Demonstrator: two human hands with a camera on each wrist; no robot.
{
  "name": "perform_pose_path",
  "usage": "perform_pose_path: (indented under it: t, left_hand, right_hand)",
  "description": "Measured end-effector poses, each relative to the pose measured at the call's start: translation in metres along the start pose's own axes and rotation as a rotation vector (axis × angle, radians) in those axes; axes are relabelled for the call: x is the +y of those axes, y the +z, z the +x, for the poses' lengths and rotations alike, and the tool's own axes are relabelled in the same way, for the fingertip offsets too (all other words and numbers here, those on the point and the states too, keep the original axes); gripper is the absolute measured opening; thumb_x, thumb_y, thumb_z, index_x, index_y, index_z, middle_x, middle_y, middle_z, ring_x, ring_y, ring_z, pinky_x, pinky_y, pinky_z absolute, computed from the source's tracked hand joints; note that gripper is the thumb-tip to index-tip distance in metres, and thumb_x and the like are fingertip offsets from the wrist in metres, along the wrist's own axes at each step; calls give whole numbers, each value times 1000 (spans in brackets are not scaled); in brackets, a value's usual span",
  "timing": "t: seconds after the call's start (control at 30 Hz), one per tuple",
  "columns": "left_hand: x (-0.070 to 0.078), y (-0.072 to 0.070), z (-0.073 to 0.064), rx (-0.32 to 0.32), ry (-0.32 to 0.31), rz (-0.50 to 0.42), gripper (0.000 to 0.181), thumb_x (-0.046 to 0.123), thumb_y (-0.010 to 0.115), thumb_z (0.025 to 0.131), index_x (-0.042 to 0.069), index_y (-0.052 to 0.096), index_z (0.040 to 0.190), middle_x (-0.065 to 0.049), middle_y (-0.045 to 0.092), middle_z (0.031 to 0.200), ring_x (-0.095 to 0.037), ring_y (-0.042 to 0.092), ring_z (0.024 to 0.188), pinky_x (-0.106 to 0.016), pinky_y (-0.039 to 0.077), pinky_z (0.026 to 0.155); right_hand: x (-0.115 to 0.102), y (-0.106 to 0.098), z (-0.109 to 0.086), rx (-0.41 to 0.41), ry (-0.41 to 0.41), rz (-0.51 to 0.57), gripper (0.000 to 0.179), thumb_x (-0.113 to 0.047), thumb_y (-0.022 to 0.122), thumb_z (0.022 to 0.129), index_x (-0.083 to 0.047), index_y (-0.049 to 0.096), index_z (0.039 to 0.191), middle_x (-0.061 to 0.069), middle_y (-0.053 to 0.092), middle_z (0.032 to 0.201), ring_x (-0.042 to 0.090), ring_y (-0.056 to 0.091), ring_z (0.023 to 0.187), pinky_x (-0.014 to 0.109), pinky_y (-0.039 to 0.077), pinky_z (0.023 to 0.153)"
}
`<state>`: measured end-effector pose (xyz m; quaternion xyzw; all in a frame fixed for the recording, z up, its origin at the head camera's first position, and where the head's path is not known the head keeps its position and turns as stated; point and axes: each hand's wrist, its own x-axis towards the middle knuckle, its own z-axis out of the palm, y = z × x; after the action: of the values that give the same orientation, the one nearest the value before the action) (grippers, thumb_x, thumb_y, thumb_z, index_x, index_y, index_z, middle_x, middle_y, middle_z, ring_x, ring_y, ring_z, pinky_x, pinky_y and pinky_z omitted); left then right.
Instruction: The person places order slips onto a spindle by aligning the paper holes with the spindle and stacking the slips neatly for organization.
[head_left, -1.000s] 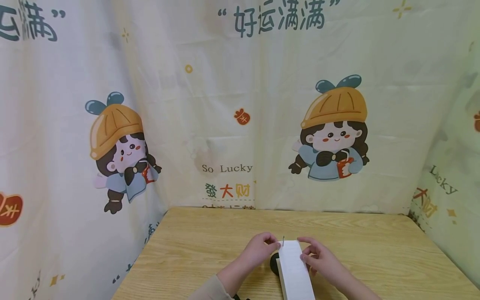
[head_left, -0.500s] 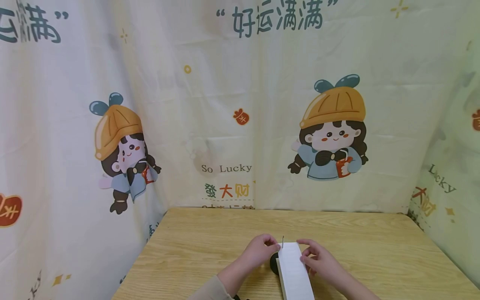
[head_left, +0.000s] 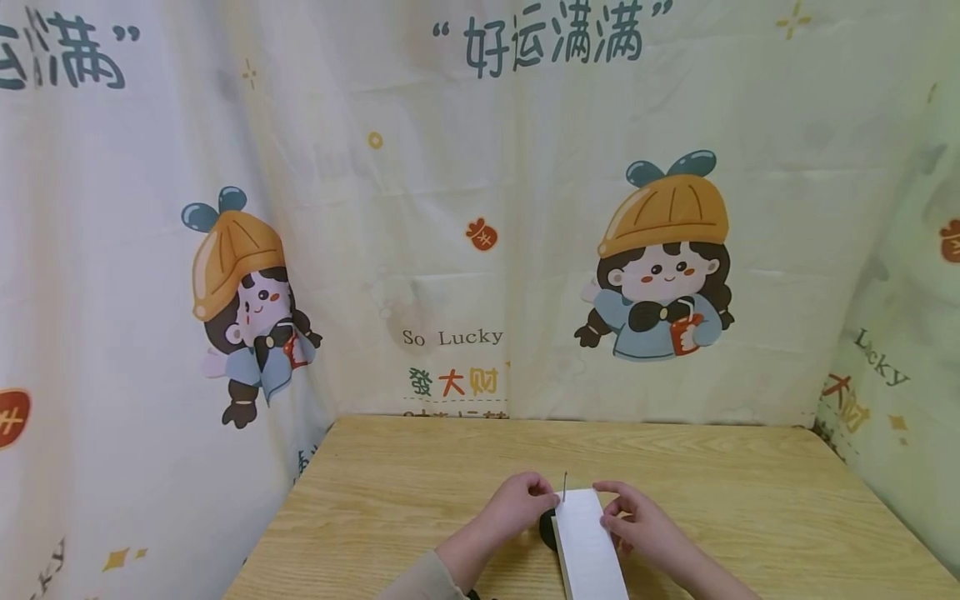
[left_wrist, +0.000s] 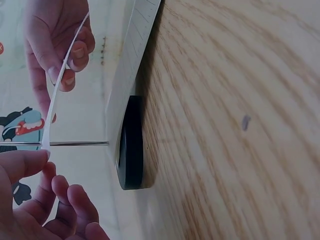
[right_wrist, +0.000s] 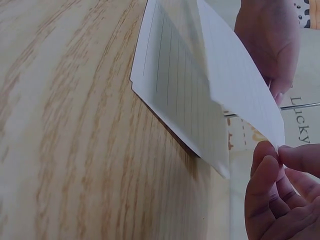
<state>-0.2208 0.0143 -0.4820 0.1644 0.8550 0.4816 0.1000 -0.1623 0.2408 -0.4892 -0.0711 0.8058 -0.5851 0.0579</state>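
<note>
A white lined sheet of paper [head_left: 588, 542] is pierced near its far left corner by a thin upright metal spike [head_left: 565, 485]. My left hand [head_left: 516, 507] pinches that corner between thumb and index finger, close beside the spike. At the opposite edge, my right hand [head_left: 637, 521] pinches the sheet between thumb and fingers. The left wrist view has the sheet partway along the spike, apart from the lined papers [left_wrist: 131, 57] lower on it. Those papers lie over the spike's round black base [left_wrist: 132, 145], which stands on the table and is mostly hidden in the head view.
The wooden table [head_left: 420, 467] extends around both hands. A printed curtain [head_left: 450, 275] hangs along its back and sides. At the bottom edge of the head view, a small dark object [head_left: 472, 594] shows beside the left sleeve [head_left: 423, 581], too cropped to identify.
Both hands have lowered slightly with the sheet of paper between them. It has slid a little down the spike, so more of the tip shows above it.
</note>
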Motion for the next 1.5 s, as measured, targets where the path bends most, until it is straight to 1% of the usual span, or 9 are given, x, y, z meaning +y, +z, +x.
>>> perform_pose_path:
  t: [0.13,0.33,0.6,0.8,0.97,1.23,1.5]
  left_hand:
    - [-2,0,0,-16,-16,15,16,29,73,90,18,63,84,5,58,82,-14,51,73,-32,42,63]
    - [-4,1,0,-26,-15,38,17,28,73,90,18,63,82,4,57,78,-15,50,68,-32,41,58]
    - [-5,4,-1,-10,-5,67,18,26,74,90,18,62,80,4,56,76,-14,49,63,-30,40,54]
    - [-8,5,0,-32,-25,104,18,27,73,91,18,62,79,4,56,74,-14,49,63,-30,39,55]
    - [-10,8,0,-25,-8,123,19,26,73,90,18,61,78,4,55,72,-13,48,62,-29,38,54]
    - [-9,9,-1,-27,-23,134,21,25,74,89,17,61,74,3,55,69,-13,47,57,-29,37,51]
    - [-7,11,-1,-40,-55,172,22,26,75,88,18,61,73,3,55,68,-14,48,56,-30,37,50]
  right_hand:
    - [3,1,0,-1,2,-12,52,-5,63,94,5,42,140,8,55,88,22,57,65,32,49,52]
    - [8,1,0,-7,-19,-26,50,-3,62,95,6,42,140,8,54,87,23,58,66,32,49,52]
    - [11,2,-1,-26,-20,-13,51,-4,63,94,6,42,140,8,55,87,21,57,64,32,49,52]
    - [16,2,0,-36,-33,-12,52,-4,64,94,7,42,140,8,55,87,20,56,63,31,49,52]
    - [19,2,-1,-36,-45,-30,51,-4,65,93,7,43,138,7,55,85,21,56,63,30,47,51]
    - [24,1,0,-72,-5,-32,54,-7,65,93,7,41,140,8,56,85,22,57,66,29,47,52]
    - [25,2,0,-73,-1,-57,54,-4,65,92,8,41,139,8,56,81,22,56,64,28,46,51]
